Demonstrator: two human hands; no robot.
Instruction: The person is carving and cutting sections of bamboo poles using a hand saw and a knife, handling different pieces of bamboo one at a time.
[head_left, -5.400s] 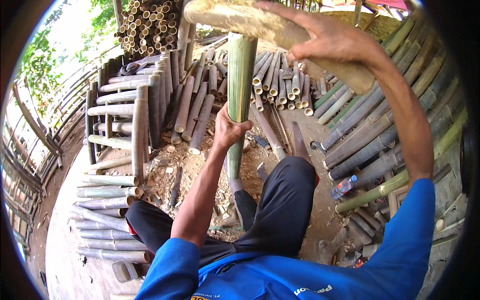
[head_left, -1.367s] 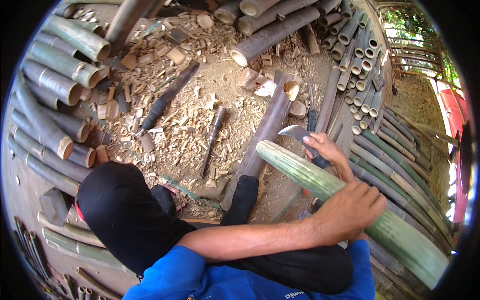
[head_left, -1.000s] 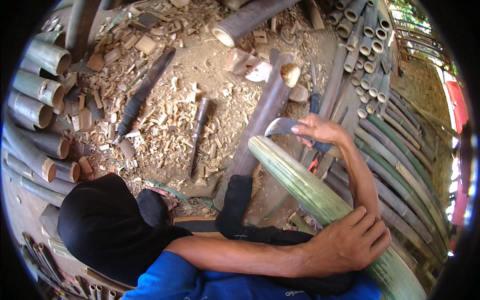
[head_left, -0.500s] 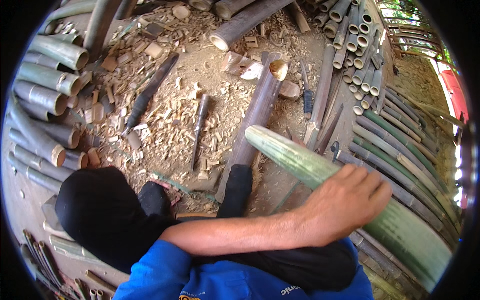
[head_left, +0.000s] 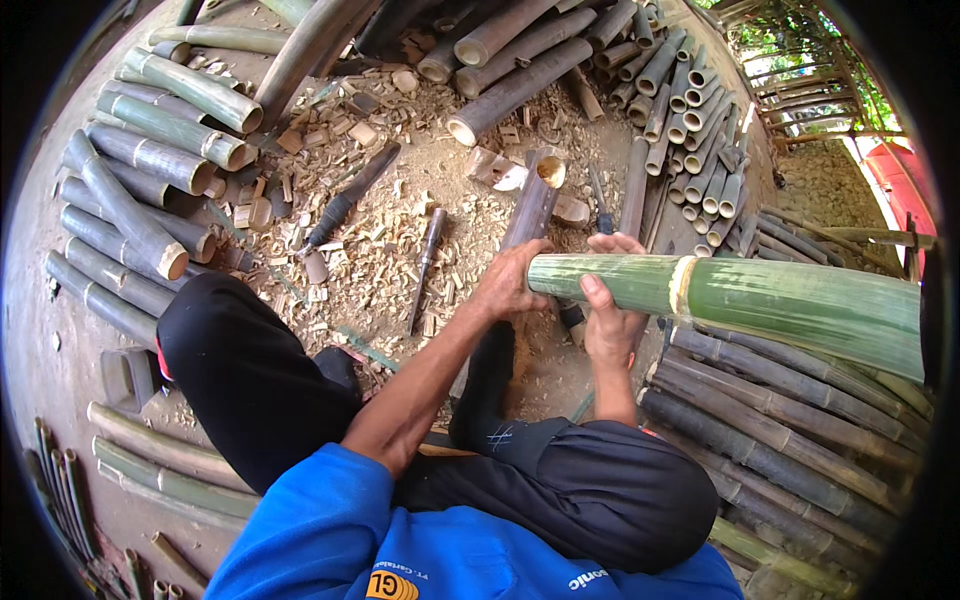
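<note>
A thick green bamboo pole (head_left: 800, 295) with a pale node ring reaches from in front of me to the right rim. Wrapped round its left end is my left hand (head_left: 512, 283), closed on it. A little farther along, my right hand (head_left: 610, 318) grips the pole from below, with the thumb on the near side and the fingertips showing beyond the far side. Under and beyond my hands a darker bamboo tube (head_left: 528, 215) lies on the ground, with a notched pale opening at its far end. Its near part is hidden by my left hand and leg.
A broad dark-handled blade (head_left: 350, 197) and a slim tool (head_left: 427, 265) lie on wood chips (head_left: 385, 265). Another knife (head_left: 600, 205) lies right of the tube. Bamboo lengths are stacked at left (head_left: 160, 160), far right (head_left: 690, 130) and near right (head_left: 800, 420).
The pole has swung from a slant to nearly level, its near end now in my grip. My left hand has moved left to that end, and my right hand has come into view.
</note>
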